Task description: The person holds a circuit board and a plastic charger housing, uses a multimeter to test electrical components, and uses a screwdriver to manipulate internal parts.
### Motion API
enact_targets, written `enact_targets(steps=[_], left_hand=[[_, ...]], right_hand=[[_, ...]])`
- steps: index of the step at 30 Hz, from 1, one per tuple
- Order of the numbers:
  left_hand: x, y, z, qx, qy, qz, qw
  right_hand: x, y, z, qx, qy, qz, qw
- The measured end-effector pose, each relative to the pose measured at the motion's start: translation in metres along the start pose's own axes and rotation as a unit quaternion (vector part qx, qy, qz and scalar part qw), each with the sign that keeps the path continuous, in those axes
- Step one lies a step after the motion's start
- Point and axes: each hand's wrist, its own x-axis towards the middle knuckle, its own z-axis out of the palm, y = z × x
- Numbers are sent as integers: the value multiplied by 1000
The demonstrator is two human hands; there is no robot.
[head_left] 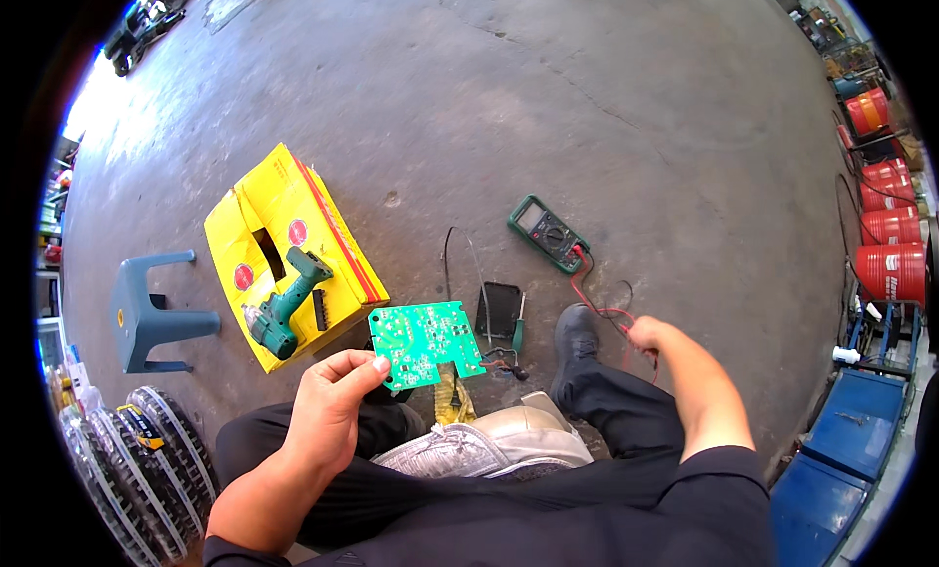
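L hand (331, 406) pinches PCB (421, 342) at its near-L corner, thumb on top; PCB green, component-dotted, held up just off box's (284, 193) near-R corner as seen from above. R hand (657, 334) well to R of box, fingers curled closed on test leads (599, 311), red + black; exact grip on probe tips can't be told, too small. Meter (548, 236), green-edged w/ dark face, lies on floor (606, 97) R of box, apart from it; leads run from its near end to R hand. Box = yellow w/ red stripe, dark slot in top. Drill (286, 303), green, no batt. seen, lies on box top; short blk strip (320, 311) beside it, also on box. Blk tray (501, 308) on floor to R of box, btwn it & meter's near side; screwdriver (518, 334), green hdl, along tray's R edge. Stool (166, 324), blue, just L of box. Tires (132, 474) stacked upright, near-L of box. Far R of box: red drums (890, 273) in a row, blue cabinets (851, 415) nearer.
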Motion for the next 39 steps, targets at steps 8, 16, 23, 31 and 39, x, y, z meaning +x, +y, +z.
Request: enact_targets(steps=[8, 16, 23, 31, 39], left_hand=[[-13, 0, -7, -25, -46, 0, 999], [-38, -4, -3, -17, -85, 49, 995], [-38, -29, 1, -54, -143, -19, 988], [-48, -56, 11, 4, -218, -67, 974], [-54, -48, 34, 114, -301, -49, 946]], right_hand=[[-212, -45, -70, 457, 50, -97, 883], [-445, -136, -12, 347, -176, -470, 792], [-391, -224, 79, 516, -295, -343, 727], [-393, -224, 90, 572, -241, -361, 696], [-382, -213, 59, 715, -205, -342, 575]])
